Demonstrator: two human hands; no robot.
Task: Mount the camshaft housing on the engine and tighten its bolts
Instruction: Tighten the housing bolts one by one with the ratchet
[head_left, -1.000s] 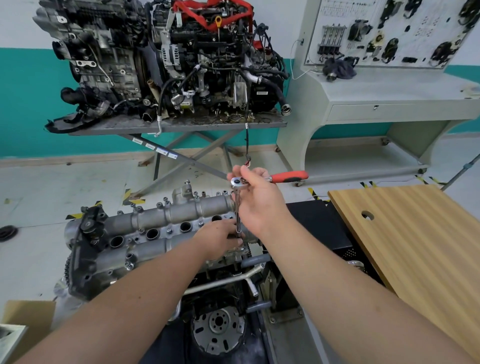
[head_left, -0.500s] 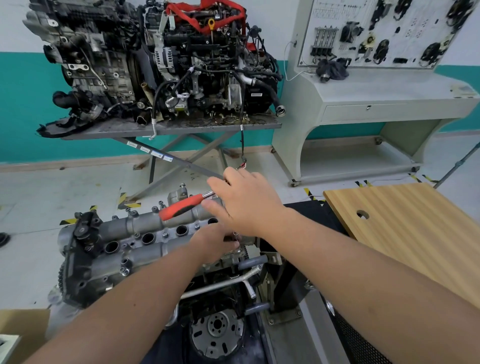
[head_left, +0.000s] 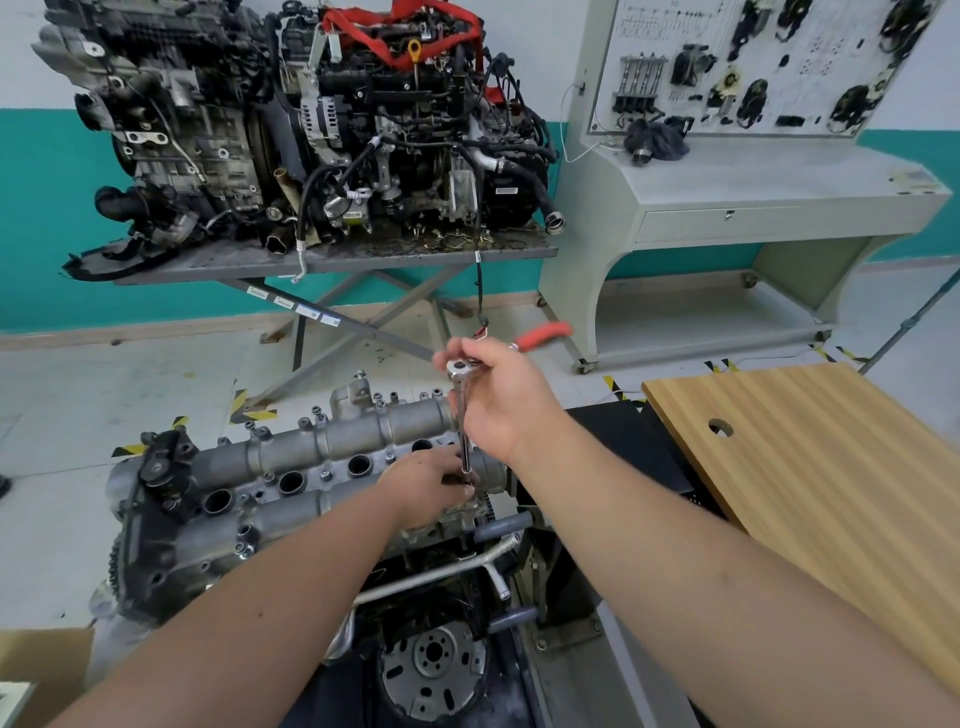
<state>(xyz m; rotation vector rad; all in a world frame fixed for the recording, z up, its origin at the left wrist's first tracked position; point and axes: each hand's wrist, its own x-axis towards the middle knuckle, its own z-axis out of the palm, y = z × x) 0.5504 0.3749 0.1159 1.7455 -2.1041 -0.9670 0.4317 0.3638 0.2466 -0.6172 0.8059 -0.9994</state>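
Observation:
The grey camshaft housing (head_left: 332, 457) lies on top of the engine (head_left: 218, 561) in front of me, with several bolts along its edges. My right hand (head_left: 506, 402) grips the head of a ratchet wrench (head_left: 460, 370); its red handle (head_left: 543, 332) points to the right. A chrome extension bar (head_left: 464, 441) runs straight down from the ratchet head to the housing's right end. My left hand (head_left: 426, 486) holds the bar's lower end with curled fingers, hiding the socket and bolt.
A wooden board (head_left: 831, 467) with a round hole lies to the right. Behind stand a second engine (head_left: 322, 130) on a scissor table and a grey training console (head_left: 753, 182). A flywheel (head_left: 431, 670) shows below. A cardboard box (head_left: 41, 670) is at the lower left.
The red handle swung from the right to the left over the housing, then back to the right. My left hand stayed at the base of the extension bar.

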